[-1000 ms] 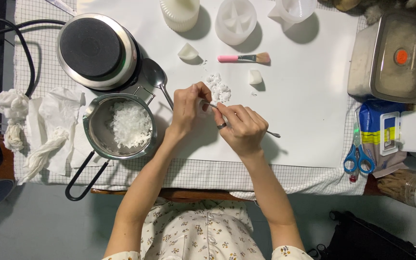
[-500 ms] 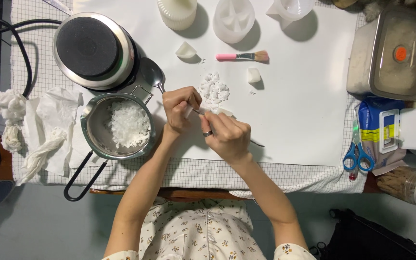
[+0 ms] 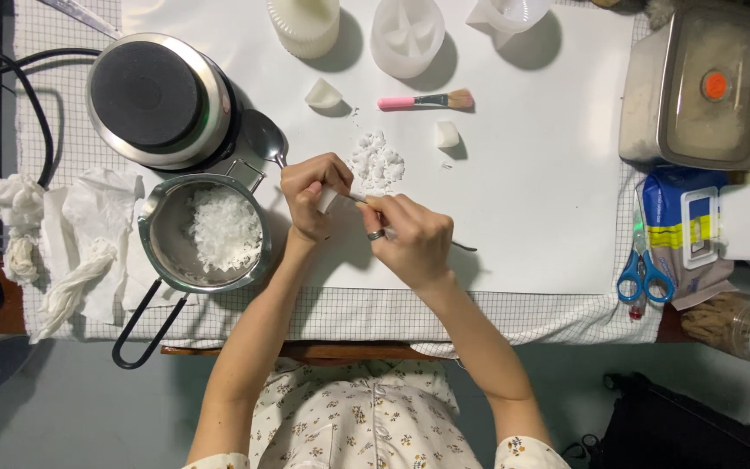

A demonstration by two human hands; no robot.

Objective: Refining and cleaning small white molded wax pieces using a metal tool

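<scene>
Both hands shifted slightly right since earlier frame. Left hand fingers pinch white wax chunk; right hand clamped on thin metal tool, tip at chunk, beside shavings pile.

Lighting bright and even across the white sheet at centre frame. Shadows soft, falling to the right of the containers along the top edge and beneath the right hand. Mild glare on the hotplate rim, upper left. Lower frame dim. Focus sharp throughout; no motion blur.
</scene>
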